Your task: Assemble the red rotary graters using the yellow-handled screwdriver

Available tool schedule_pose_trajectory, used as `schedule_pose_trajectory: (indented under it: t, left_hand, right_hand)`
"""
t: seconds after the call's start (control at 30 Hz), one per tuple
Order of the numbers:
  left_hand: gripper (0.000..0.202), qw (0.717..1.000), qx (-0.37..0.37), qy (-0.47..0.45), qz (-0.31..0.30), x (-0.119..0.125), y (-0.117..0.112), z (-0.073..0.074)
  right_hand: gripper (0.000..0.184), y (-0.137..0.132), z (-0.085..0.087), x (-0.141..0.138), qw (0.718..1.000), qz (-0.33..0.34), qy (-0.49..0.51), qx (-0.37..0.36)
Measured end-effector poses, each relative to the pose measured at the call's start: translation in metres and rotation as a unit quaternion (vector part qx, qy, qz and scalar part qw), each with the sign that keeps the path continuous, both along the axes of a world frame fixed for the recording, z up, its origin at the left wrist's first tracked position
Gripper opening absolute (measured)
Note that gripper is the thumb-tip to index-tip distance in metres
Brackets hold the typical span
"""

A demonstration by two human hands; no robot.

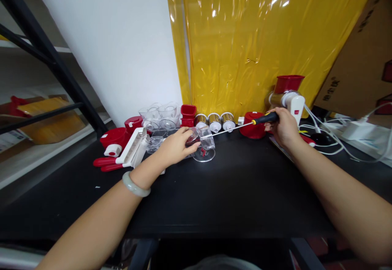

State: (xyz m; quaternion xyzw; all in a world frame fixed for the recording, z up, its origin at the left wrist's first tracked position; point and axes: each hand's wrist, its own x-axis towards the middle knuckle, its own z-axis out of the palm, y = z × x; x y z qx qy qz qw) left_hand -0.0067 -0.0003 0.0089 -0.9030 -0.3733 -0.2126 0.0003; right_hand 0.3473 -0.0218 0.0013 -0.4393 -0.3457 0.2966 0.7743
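Note:
My right hand [285, 126] is closed around the dark handle of a long screwdriver [265, 118] with a yellow collar. Its thin shaft slants down to the left and ends at a clear plastic part [207, 138]. That part lies tilted on the black table, with my left hand [177, 145] gripping its left side. Something dark red shows under the left fingers, partly hidden. Just below the part is a round clear disc [204, 155], touching it or joined to it; I cannot tell which.
On the black table [232, 196], left, are a white press with red handles [133, 149], red housings [114, 139] and clear hoppers [167, 113]. Behind stand metal grater drums [214, 121], red cups [188, 113] and a red base [252, 130]. Right: a white-and-red machine [294, 102], cables, a power strip [357, 129].

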Motion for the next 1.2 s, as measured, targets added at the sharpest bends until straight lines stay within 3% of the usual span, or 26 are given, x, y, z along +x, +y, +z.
schedule_pose_trajectory:
  t: [0.5,0.73,0.93,1.2]
  left_hand:
    - [0.033,1.0,0.001,-0.008,-0.002,0.0,-0.0001,-0.0001]
    - [0.032,1.0,0.0,-0.004,-0.001,0.0001,0.001,-0.0003]
    - [0.032,1.0,0.004,-0.006,-0.006,-0.0002,0.0014,-0.0007]
    - [0.033,1.0,0.003,-0.003,-0.001,0.0003,-0.0002,0.0]
  right_hand:
    - [0.016,0.0011,-0.0017,0.0017,1.0,0.003,-0.013,0.017]
    - [0.024,-0.0039,0.0014,-0.0014,0.999,-0.004,-0.039,-0.009]
    - [0.036,-0.0024,0.0048,-0.0012,0.999,0.019,0.027,-0.039]
    - [0.016,-0.0001,-0.0015,0.0018,1.0,0.006,0.004,-0.003]
